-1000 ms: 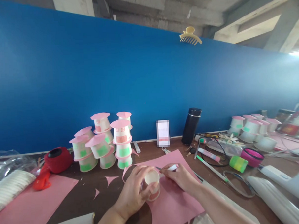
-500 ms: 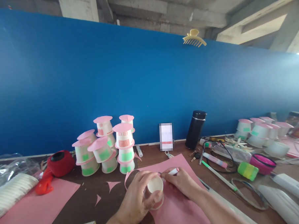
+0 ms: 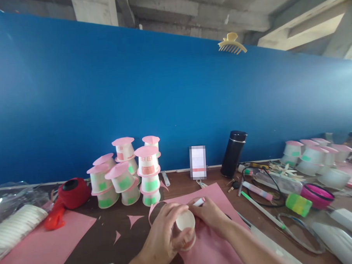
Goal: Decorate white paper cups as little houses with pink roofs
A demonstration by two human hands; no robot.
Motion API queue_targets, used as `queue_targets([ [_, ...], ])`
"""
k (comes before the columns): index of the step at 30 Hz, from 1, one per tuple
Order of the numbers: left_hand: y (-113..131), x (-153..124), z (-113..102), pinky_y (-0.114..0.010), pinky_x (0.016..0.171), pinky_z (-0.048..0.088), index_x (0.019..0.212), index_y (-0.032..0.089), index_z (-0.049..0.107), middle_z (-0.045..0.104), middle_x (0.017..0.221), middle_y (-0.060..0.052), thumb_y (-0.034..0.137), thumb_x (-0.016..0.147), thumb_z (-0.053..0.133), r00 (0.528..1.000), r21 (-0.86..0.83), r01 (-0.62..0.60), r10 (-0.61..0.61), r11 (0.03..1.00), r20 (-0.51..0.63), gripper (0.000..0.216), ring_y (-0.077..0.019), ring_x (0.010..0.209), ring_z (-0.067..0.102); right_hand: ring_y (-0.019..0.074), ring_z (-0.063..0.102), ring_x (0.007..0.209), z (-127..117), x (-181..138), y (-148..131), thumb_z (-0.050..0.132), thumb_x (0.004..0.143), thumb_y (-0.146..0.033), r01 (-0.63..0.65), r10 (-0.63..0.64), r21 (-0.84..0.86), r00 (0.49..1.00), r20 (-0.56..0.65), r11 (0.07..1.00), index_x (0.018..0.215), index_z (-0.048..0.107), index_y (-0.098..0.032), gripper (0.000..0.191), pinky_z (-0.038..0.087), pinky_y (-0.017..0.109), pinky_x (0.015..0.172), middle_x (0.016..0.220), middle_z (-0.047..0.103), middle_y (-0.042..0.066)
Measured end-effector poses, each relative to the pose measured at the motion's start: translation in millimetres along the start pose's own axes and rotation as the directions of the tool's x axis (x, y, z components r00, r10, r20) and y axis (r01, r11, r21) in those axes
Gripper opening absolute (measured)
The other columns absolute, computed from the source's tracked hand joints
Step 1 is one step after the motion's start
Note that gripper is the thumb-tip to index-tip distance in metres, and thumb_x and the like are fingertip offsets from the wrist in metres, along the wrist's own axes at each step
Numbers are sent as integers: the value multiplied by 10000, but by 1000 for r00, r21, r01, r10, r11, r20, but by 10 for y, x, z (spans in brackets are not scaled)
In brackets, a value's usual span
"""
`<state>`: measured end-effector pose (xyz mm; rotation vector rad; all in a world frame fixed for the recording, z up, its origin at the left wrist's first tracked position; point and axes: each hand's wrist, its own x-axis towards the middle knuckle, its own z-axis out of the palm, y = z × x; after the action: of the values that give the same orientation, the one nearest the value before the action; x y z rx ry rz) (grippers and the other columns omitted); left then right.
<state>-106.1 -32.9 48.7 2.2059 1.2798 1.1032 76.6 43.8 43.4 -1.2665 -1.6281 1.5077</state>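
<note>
In the head view, my left hand (image 3: pixel 165 233) is wrapped around a white paper cup (image 3: pixel 186 220), with the thumb across its near side. The cup stands bottom up, and a reddish patch shows on its lower wall. My right hand (image 3: pixel 210 214) is closed on a white marker (image 3: pixel 199 201) close beside the cup's far right side. Fingers hide the marker's tip, so whether it touches the cup cannot be told. Under both hands lies a pink paper sheet (image 3: pixel 213 192) with a curved cut-out on its left side.
Stacked cups with pink paper roofs (image 3: pixel 148 164) stand behind on the left, near a red tape dispenser (image 3: pixel 73 193). A black flask (image 3: pixel 234 152), keys (image 3: pixel 233 185), a green-ended stick (image 3: pixel 262 209) and a magenta pouch (image 3: pixel 317 196) lie rightward. Paper scraps (image 3: pixel 134 220) are scattered leftward.
My right hand with the marker has shifted slightly toward the cup, and the marker has turned a little. The left hand still grips the cup. The whole view has swung slightly left.
</note>
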Motion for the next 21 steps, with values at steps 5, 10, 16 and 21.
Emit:
queue_targets([
  [5, -12, -7, 0, -379, 1007, 454, 1263, 263, 536, 591, 1254, -86, 402, 846, 610, 1000, 3, 4, -4, 1000, 2, 445, -242, 1167, 546, 69, 375, 423, 24, 58, 30, 636, 736, -319, -27, 27, -8, 1000, 0, 1000, 601, 555, -173, 215, 261, 192, 405, 455, 444, -64],
  [10, -19, -14, 5, -401, 1005, 448, 1279, 275, 519, 578, 1264, -93, 394, 854, 600, 1000, -22, 4, -4, 1000, 12, 449, -253, 1170, 537, 65, 328, 428, 51, 80, 14, 595, 723, -292, -38, 38, 11, 999, 4, 999, 572, 490, -191, 210, 225, 198, 411, 467, 402, -75],
  [16, -14, -13, 11, -384, 1026, 423, 1270, 275, 524, 560, 1267, -83, 376, 850, 614, 1000, -33, 15, -14, 999, 19, 441, -239, 1184, 514, 64, 296, 427, 78, 102, -39, 613, 672, -279, -66, 65, 32, 997, 39, 997, 553, 474, -197, 200, 195, 208, 417, 467, 378, -83],
  [21, -3, -2, 8, -387, 1025, 418, 1261, 272, 531, 558, 1258, -86, 373, 846, 620, 1000, -56, 11, -10, 998, 17, 436, -241, 1174, 512, 74, 313, 418, 119, 114, -47, 602, 661, -257, -50, 48, 52, 998, 38, 997, 571, 502, -196, 148, 205, 219, 421, 468, 408, -74],
])
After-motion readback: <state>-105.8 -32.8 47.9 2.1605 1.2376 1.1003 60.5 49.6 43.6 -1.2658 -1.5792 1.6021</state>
